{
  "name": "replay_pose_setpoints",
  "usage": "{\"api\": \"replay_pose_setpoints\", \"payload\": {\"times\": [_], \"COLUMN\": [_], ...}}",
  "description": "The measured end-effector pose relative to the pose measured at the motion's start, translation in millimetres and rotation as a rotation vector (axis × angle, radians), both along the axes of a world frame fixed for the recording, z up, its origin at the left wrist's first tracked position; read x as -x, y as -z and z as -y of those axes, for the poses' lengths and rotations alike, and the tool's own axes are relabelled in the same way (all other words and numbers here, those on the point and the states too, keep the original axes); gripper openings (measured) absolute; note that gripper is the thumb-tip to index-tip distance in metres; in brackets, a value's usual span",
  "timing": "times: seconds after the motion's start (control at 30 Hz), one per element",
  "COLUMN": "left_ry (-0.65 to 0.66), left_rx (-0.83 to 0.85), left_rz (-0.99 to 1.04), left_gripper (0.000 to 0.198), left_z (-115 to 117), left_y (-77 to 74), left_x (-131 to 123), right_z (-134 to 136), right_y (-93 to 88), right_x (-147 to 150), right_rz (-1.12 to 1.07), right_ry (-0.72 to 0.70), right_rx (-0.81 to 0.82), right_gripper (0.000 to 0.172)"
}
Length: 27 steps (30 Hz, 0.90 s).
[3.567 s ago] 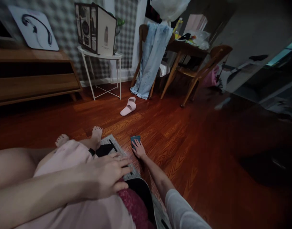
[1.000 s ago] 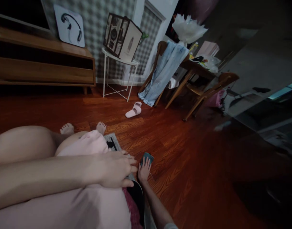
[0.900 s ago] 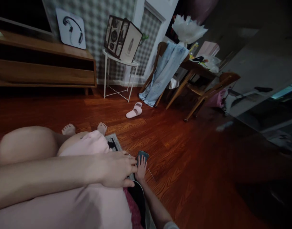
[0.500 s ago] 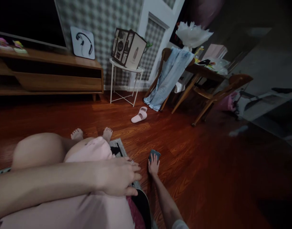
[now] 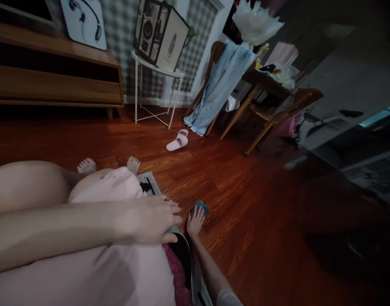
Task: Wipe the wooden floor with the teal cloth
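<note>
My left arm lies across my lap over pale pink cloth. My left hand [image 5: 152,219] rests palm down near the lap's right edge, fingers stretched and slightly apart, holding nothing; a ring shows on one finger. Low at my right side, my right hand [image 5: 195,221] has its fingers laid over a small teal object [image 5: 202,206] with straight edges, gripping it. The hand covers much of that object, and its exact kind is unclear. Whether it touches the wooden floor [image 5: 233,191] cannot be made out.
Ahead is a pink slipper [image 5: 177,141] near a white side table [image 5: 153,68] bearing a printed box [image 5: 161,36]. Blue jeans [image 5: 218,87] hang over a chair by a cluttered dining table. A wooden TV cabinet [image 5: 57,87] stands left. A grey rug edge [image 5: 152,180] shows beside my leg.
The view has tilted down, so the furniture sits higher and further left. My right hand and the teal object have shifted together slightly nearer my body. My left hand stays on my lap.
</note>
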<state>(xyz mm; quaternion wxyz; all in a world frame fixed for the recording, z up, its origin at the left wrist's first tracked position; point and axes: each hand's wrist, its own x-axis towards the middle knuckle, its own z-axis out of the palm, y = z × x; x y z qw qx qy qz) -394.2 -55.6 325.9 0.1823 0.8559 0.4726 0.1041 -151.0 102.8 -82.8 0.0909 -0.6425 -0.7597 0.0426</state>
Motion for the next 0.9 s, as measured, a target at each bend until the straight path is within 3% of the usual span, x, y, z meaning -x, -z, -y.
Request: {"api": "replay_pose_setpoints", "payload": {"times": [0.17,0.33,0.5,0.63,0.77,0.9], "left_ry": [0.038,0.041,0.025,0.009,-0.018,-0.019], "left_rx": [0.028,0.064,0.066,0.047,0.049,0.04], "left_rz": [-0.078,-0.128,-0.106,-0.048,0.012,0.037], "left_gripper": [0.035,0.037,0.039,0.037,0.039,0.038], "left_z": [0,-2,-3,-2,-1,0], "left_y": [-12.8,-16.9,-14.1,-7.8,-0.3,0.8], "left_x": [-1,-2,-1,0,0,-1], "right_z": [10,-23,-72,-89,-69,-27], "right_y": [2.8,-7.0,-17.9,-15.6,-7.7,2.4], "right_x": [42,60,32,-8,-29,-18], "right_rz": [0.045,0.094,0.114,0.082,0.035,0.019], "right_ry": [-0.228,-0.354,-0.177,0.008,0.069,0.083], "right_rx": [0.025,0.02,0.08,0.096,0.049,0.008], "right_gripper": [0.063,0.06,0.06,0.063,0.065,0.066]}}
